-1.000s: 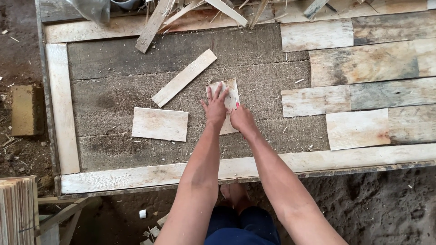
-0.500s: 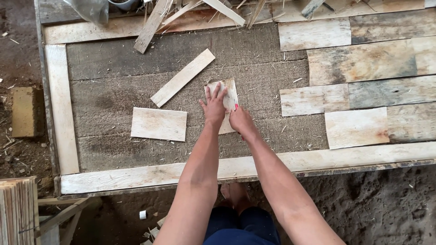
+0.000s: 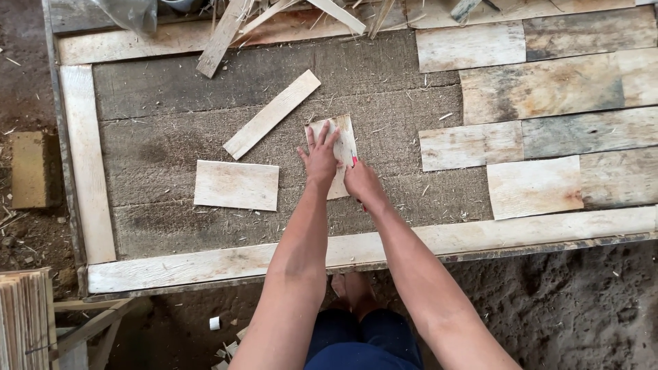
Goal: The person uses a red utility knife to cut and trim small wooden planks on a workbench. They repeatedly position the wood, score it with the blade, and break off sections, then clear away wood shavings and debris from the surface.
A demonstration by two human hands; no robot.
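Piece in hand: the small pale wood piece lay flat on the grey board, about mid-panel, same spot as a second earlier.
Left hand: my left hand was spread flat, fingers open, pinning the piece down.
Right hand: my right hand was curled shut on a small red tool at the piece's right edge; couldn't tell what kind.
What changed: barely anything, the hands had only shuffled a touch, so I'd say I was mid-marking or trimming.
Nearby: a wider offcut to the left, a long strip lying diagonal above it, laid planks to the right, pale frame rail near me.
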